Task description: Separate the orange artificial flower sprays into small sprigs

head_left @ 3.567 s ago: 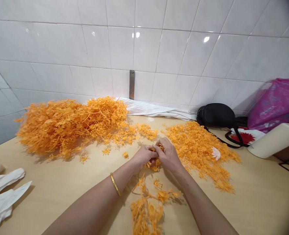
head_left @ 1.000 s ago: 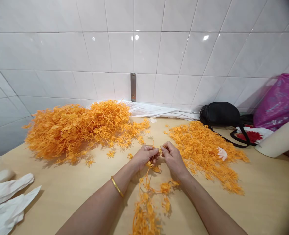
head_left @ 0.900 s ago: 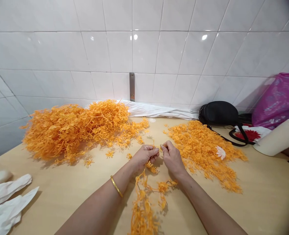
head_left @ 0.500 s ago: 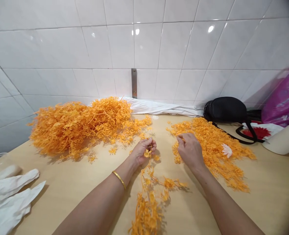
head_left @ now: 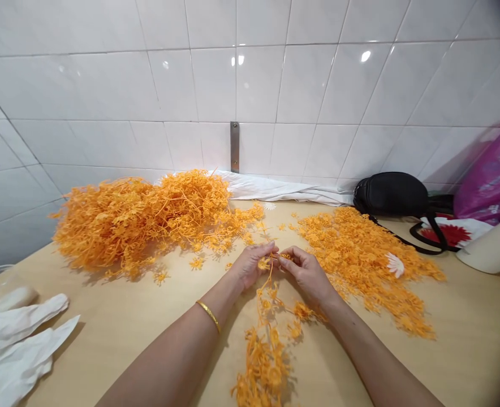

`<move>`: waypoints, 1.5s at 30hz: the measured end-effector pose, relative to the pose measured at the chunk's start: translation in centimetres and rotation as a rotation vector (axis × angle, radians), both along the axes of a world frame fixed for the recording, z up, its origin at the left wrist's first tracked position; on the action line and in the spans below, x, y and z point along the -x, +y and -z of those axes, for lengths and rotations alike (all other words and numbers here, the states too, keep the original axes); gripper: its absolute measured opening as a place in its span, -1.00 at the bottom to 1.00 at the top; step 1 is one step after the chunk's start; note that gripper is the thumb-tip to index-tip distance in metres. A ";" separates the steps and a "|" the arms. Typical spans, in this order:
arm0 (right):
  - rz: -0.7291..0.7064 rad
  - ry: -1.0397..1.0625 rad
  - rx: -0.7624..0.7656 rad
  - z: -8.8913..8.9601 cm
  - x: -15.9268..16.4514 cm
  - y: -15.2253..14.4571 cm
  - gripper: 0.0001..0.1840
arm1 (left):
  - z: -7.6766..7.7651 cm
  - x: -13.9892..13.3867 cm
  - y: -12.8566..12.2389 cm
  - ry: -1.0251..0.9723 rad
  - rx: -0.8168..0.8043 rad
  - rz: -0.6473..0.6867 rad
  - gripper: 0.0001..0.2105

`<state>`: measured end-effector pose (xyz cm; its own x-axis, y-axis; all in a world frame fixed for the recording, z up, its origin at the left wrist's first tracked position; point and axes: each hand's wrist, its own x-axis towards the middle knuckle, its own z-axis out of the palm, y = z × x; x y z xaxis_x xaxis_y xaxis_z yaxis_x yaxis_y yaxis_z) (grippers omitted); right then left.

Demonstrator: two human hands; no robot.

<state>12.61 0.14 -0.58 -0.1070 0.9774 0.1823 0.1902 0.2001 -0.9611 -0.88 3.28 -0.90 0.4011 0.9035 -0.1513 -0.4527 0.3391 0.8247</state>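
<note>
– Left hand (head_left: 252, 267) on my feed: thumb and fingers pinching the stem of an orange sprig (head_left: 267, 304). Right hand (head_left: 308, 275): thumb and forefinger pinched together on the same sprig, just beside the left.
– Where's the rest of it?
– Trailing back toward me over the table (head_left: 126, 328). There's an orange clump (head_left: 269, 367) at the bottom edge; I can't tell if it's one piece with the sprig.
– How far along?
– Partway, I'd judge. Past the right hand lies a flat pile of loose flower heads (head_left: 362, 263), no long stems that I can see, so I'd count those done. One white flower (head_left: 395, 264) on top. Sprig in hand: unfinished, it has heads on it.
– Left to do?
– Plenty, I'd say. Beyond the left hand sits a tall stemmed heap (head_left: 139, 223), plus a few strays (head_left: 197, 263) near it.
– Behind that?
– Black bag (head_left: 392, 195) behind the pile, white cloth (head_left: 284, 190) along the tiled wall (head_left: 207, 85). Well apart from the hands.
</note>
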 end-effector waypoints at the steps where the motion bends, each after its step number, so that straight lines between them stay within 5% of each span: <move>1: 0.000 -0.035 -0.033 0.0 -0.1 0.0 -0.82 | 0.1 -0.1 0.0 0.026 -0.043 0.028 -0.78; 6: 0.087 -0.304 -0.173 0.5 -0.2 0.2 -0.79 | 0.5 -0.4 0.2 0.146 -0.138 0.073 -0.76; 12: 0.186 -0.361 -0.218 0.6 -0.6 0.4 -0.75 | 0.6 -0.6 0.1 0.267 -0.152 0.148 -0.75; 20: 0.363 0.173 -0.071 0.3 1.6 1.0 -0.66 | 0.5 -1.3 0.9 0.015 -0.157 0.198 -0.78; 26: 0.635 0.482 0.052 -1.0 -1.0 2.1 -0.76 | 0.3 -0.6 0.5 -0.052 -0.125 0.236 -0.80; 30: 0.576 0.020 -0.046 -1.0 -2.4 1.9 -0.77 | 0.2 -0.2 0.8 -0.002 -0.012 0.027 -0.84; 35: 0.652 -0.605 -0.262 -0.4 -2.5 1.4 -0.69 | 0.0 -0.3 0.7 -0.014 0.049 0.057 -0.84; 38: 0.551 -0.639 -0.398 -0.7 -1.7 0.7 -0.70 | 0.0 -0.5 0.6 -0.002 0.056 0.061 -0.84; 41: 0.258 -0.607 -0.505 -1.3 -0.3 -0.1 -0.75 | 0.1 -0.7 0.7 -0.029 0.081 0.021 -0.86; 45: 0.081 -0.568 -0.431 -1.7 0.8 -0.8 -0.76 | 0.3 -0.8 0.7 -0.084 0.076 0.024 -0.85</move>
<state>11.79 -0.62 1.08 -0.2298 0.8396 0.4921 0.6677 0.5039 -0.5480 -0.09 3.95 -1.16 0.4365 0.8807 -0.1837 -0.5104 0.4106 0.7556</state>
